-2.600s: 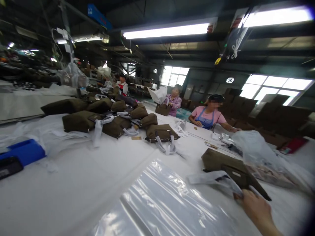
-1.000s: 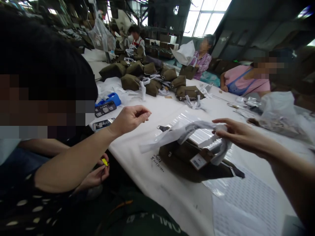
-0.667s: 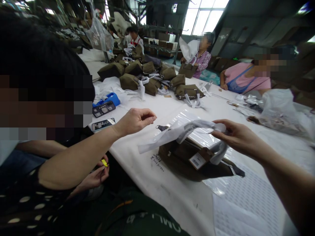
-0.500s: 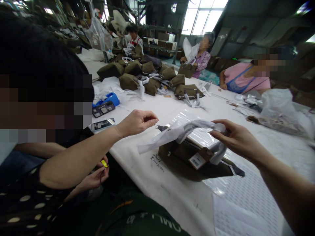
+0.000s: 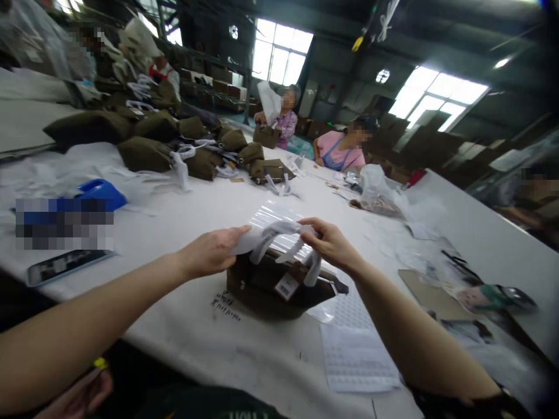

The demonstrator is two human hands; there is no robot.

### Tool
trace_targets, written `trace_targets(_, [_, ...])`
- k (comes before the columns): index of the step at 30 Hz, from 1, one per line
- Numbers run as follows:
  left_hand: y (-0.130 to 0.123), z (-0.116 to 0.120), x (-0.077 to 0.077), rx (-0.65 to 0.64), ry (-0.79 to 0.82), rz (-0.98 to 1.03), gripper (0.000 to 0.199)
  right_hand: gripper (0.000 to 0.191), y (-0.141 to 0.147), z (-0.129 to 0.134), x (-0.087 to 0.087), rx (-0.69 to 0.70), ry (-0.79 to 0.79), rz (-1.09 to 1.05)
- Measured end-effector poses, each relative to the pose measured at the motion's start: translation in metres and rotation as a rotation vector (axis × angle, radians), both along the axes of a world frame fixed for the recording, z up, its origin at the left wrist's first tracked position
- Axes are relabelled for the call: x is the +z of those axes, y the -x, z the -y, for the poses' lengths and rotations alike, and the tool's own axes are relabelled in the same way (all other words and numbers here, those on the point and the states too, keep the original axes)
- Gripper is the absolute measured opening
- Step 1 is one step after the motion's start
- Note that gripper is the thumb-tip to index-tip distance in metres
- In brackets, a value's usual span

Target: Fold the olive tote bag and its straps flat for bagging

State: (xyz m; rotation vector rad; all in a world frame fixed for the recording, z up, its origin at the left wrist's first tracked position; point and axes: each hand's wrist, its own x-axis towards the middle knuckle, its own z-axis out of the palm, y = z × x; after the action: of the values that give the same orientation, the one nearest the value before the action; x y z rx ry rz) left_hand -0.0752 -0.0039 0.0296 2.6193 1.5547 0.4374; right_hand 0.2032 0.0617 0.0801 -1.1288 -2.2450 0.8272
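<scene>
An olive-brown handbag (image 5: 257, 291) stands on the white table in front of me, a paper price tag (image 5: 288, 285) hanging on its near side. Its handles are wrapped in white tissue paper (image 5: 279, 228). My left hand (image 5: 213, 250) is closed on the loose left end of that paper, beside the bag's top. With thumb and fingers my right hand (image 5: 325, 240) pinches the wrapped handle at its upper right. Clear plastic film (image 5: 273, 212) lies behind the bag, and printed paper (image 5: 358, 361) lies to its right.
Several similar bags (image 5: 148, 154) are heaped at the back left. A phone (image 5: 70, 266) and a blue object (image 5: 102, 195) lie left. Co-workers stand across the table, and another person's hand (image 5: 94, 390) shows low left. Plastic bags (image 5: 379, 192) and a bottle (image 5: 493, 298) are at right.
My view has swung to the right. My left hand, empty in the air before, has come to the bag and taken the paper's loose end. My right hand stays on the wrapped handle.
</scene>
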Motion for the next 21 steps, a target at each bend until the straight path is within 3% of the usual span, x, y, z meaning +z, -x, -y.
trace_targets(3, [0.013,-0.024,0.017,-0.126,-0.071,-0.14,0.061,0.038,-0.005,0.005,0.0,0.053,0.044,-0.047])
trace_targets(6, [0.012,-0.047,0.022,-0.114,-0.127,-0.115,0.048,0.037,-0.009,0.015,0.003,0.101,0.073,-0.067])
trace_targets(11, [-0.01,-0.053,-0.003,-0.065,0.204,0.211,0.036,0.043,-0.016,0.022,0.005,0.187,0.239,-0.134])
trace_targets(15, [-0.022,-0.037,-0.03,0.005,0.209,0.286,0.04,0.044,-0.007,-0.001,0.001,0.223,0.486,-0.094])
trace_targets(18, [-0.024,-0.027,-0.039,0.097,0.181,0.318,0.041,0.022,0.017,-0.02,-0.002,0.401,0.509,0.185])
trace_targets(21, [-0.024,-0.023,-0.041,0.117,0.172,0.322,0.036,0.009,0.042,-0.021,-0.006,0.434,0.492,0.454])
